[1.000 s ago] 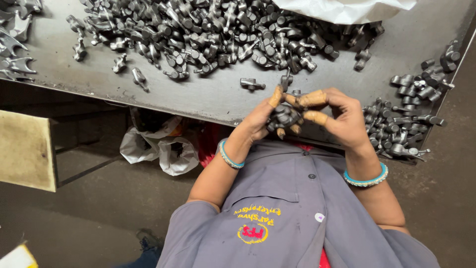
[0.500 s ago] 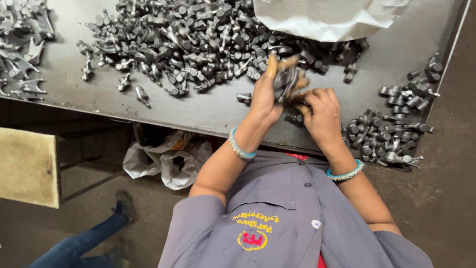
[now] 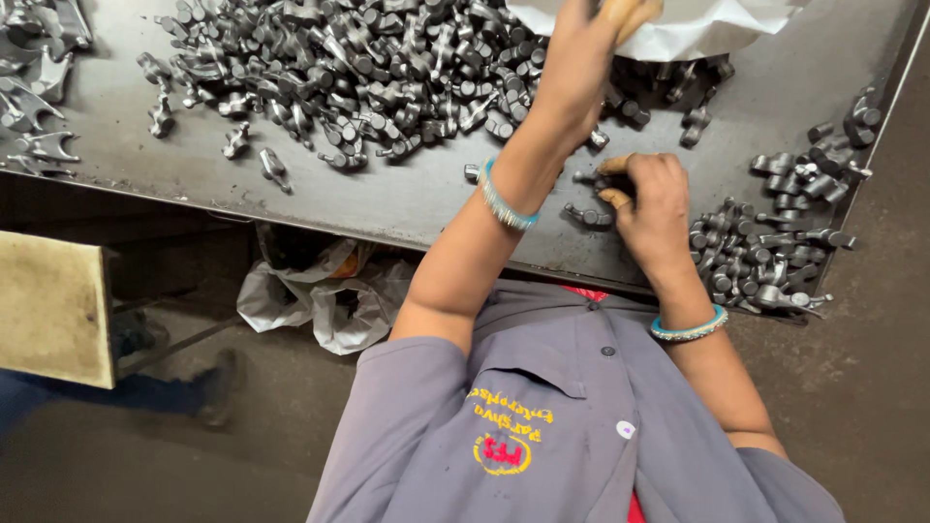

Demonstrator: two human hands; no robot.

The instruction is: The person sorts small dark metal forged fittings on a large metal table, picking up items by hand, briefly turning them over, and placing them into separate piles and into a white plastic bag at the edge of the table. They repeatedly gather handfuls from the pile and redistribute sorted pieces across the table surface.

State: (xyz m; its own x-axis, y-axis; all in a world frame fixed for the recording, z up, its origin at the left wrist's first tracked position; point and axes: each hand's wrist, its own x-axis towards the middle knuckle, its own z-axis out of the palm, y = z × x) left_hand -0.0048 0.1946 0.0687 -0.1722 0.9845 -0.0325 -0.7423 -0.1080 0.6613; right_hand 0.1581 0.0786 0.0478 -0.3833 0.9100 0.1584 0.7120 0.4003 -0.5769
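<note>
My left hand (image 3: pixel 579 58) stretches far across the dark metal table (image 3: pixel 407 199), over the far side of the big pile of small grey forged metal parts (image 3: pixel 368 68). Its fingertips reach the top edge beside a white plastic bag (image 3: pixel 697 24), and what they hold is hidden. My right hand (image 3: pixel 651 205) rests near the table's front edge with its fingers curled around a small metal part (image 3: pixel 593 179). Another loose part (image 3: pixel 587 216) lies just left of that hand. Both wrists wear blue bangles.
A smaller heap of the same parts (image 3: pixel 765 257) lies at the table's right front corner. Larger forked metal pieces (image 3: pixel 34 87) sit far left. Crumpled plastic bags (image 3: pixel 315 295) lie on the floor under the table, a wooden board (image 3: pixel 48 310) stands left, and another person's foot (image 3: pixel 218 387) is nearby.
The two hands, held together near my chest with parts, have separated. My left hand has reached forward over the far pile; my right hand has lowered onto the table.
</note>
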